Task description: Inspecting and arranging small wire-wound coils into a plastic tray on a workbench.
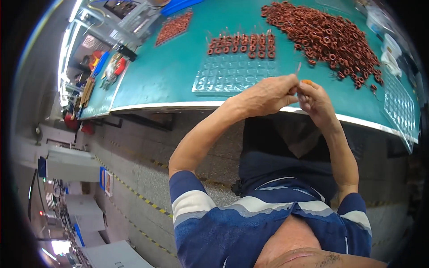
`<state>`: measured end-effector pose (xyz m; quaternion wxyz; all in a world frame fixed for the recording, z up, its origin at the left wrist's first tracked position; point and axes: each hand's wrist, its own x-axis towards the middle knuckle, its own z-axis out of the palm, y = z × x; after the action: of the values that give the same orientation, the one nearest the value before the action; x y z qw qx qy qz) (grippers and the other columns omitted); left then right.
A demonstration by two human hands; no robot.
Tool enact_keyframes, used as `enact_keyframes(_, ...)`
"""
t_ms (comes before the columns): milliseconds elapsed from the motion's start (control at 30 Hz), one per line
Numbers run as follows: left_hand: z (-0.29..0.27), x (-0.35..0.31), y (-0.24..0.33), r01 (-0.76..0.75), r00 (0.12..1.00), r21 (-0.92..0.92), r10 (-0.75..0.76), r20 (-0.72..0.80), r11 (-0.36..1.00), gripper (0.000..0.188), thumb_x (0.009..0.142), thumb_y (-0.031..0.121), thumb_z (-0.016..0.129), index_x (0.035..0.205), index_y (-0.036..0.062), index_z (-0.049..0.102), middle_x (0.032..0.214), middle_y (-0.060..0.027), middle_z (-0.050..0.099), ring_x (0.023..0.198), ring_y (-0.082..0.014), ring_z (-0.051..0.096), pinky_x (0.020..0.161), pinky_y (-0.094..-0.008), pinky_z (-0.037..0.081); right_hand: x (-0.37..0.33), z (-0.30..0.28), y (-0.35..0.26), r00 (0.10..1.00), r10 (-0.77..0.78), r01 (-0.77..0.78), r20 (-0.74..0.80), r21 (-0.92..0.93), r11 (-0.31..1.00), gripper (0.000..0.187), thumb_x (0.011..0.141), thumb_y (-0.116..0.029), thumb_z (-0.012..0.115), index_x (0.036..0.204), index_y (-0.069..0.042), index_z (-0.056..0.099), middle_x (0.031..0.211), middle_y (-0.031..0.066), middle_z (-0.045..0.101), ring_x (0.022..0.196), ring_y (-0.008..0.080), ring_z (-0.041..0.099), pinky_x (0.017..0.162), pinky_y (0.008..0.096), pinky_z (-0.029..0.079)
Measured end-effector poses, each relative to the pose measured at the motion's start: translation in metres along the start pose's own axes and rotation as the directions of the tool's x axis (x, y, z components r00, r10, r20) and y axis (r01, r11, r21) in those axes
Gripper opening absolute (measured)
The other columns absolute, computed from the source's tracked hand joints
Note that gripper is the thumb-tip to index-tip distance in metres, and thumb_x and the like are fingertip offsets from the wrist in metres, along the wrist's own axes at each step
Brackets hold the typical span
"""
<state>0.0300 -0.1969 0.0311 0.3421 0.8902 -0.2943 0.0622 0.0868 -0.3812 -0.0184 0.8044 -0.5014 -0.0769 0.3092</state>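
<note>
My left hand [278, 92] and my right hand [315, 99] meet over the table's front edge, fingertips pinched together. Between them is a small copper-wound ring coil, mostly covered by the fingers; its thin wire lead [298, 68] sticks up above the fingertips. A small orange patch [307, 82] shows at the right fingertips, too small to make out. Just left of my hands lies a clear plastic tray [232, 73] with rows of pockets. Its far rows hold ring coils [243, 44] with their leads upright; the near rows show bare pockets.
A large heap of loose ring coils [330, 40] spreads over the green table [147, 80] at the far right. Another filled batch of coils [175, 27] lies at the far left. An additional clear tray [399, 105] sits at the right edge, near a white cloth [391, 56].
</note>
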Motion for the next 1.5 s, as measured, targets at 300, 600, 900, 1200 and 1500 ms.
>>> enact_keyframes(300, 0.042, 0.002, 0.011, -0.009, 0.902, -0.798, -0.34, -0.267, 0.603, 0.021, 0.096, 0.015, 0.055, 0.107, -0.0001, 0.046, 0.076, -0.008, 0.055, 0.062, -0.0132, 0.058, 0.048, -0.0261, 0.046, -0.019, 0.013, 0.003, 0.762, -0.635, 0.532, -0.126, -0.436, 0.726, 0.018, 0.088, -0.015, 0.064, 0.078, -0.001, 0.063, 0.059, -0.0027, 0.052, 0.052, 0.004, 0.044, 0.046, 0.021, 0.033)
enact_keyframes(600, 0.061, 0.005, 0.0, -0.095, 0.885, -0.941, -0.406, -0.229, 0.324, 0.034, 0.099, 0.017, 0.048, 0.124, -0.0039, 0.042, 0.075, -0.009, 0.056, 0.059, -0.0168, 0.057, 0.047, -0.0261, 0.047, -0.012, 0.021, 0.0, 0.674, -0.734, 0.617, 0.081, -0.608, 0.5, 0.016, 0.09, -0.01, 0.062, 0.08, 0.003, 0.062, 0.065, 0.0044, 0.063, 0.056, 0.0064, 0.057, 0.05, 0.0211, 0.045)
enact_keyframes(900, 0.061, -0.007, -0.021, -0.083, 0.805, -0.94, -0.534, -0.259, 0.331, 0.023, 0.098, 0.018, 0.049, 0.11, -0.0021, 0.052, 0.068, -0.0057, 0.051, 0.052, -0.0147, 0.052, 0.041, -0.0241, 0.04, 0.015, -0.019, 0.002, 0.755, -0.643, 0.541, -0.131, -0.43, 0.723, 0.028, 0.09, -0.025, 0.067, 0.099, 0.001, 0.063, 0.082, 0.0037, 0.065, 0.07, 0.0081, 0.058, 0.059, 0.0211, 0.047)
enact_keyframes(1200, -0.023, -0.027, -0.125, 0.076, 0.602, -0.572, -0.494, -0.627, 0.817, 0.009, 0.092, 0.01, 0.058, 0.095, 0.001, 0.061, 0.085, -0.0073, 0.061, 0.072, -0.0134, 0.062, 0.063, -0.0253, 0.049, 0.074, -0.153, -0.059, 0.654, -0.576, -0.023, 0.491, -0.748, -0.663, 0.027, 0.086, -0.009, 0.058, 0.111, 0.0, 0.058, 0.107, 0.0116, 0.057, 0.099, 0.0267, 0.055, 0.083, 0.0356, 0.05)
enact_keyframes(1500, -0.026, 0.003, -0.195, 0.413, 0.634, -0.039, -0.318, -0.705, 0.91, 0.013, 0.079, 0.011, 0.069, 0.087, 0.0015, 0.07, 0.082, -0.01, 0.069, 0.075, -0.0188, 0.064, 0.071, -0.0312, 0.049, 0.082, -0.165, -0.087, 0.611, -0.609, 0.212, 0.506, -0.846, -0.49, 0.014, 0.088, -0.01, 0.057, 0.097, -0.001, 0.061, 0.092, 0.0121, 0.064, 0.08, 0.0273, 0.064, 0.071, 0.0354, 0.055)
